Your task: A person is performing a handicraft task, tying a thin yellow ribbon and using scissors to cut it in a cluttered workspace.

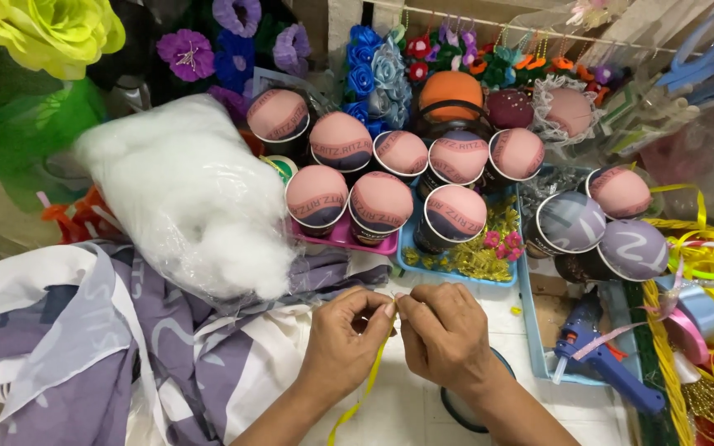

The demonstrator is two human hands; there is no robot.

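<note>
My left hand (343,334) and my right hand (442,329) meet fingertip to fingertip low in the middle of the head view. Together they pinch a thin yellow ribbon (367,386), whose loose end hangs down below my left hand. What sits right between the fingertips is too small to make out. Just beyond my hands stand several small paper cups (380,204) topped with pink fabric domes, some in a pink tray (342,238) and some in a blue tray (464,271).
A clear bag of white stuffing (188,194) lies at the left on purple and white cloth (84,347). A blue glue gun (601,359) rests at the right, beside yellow ribbon coils (704,256). Artificial flowers (51,29) line the back. A dark round object (456,409) sits under my right wrist.
</note>
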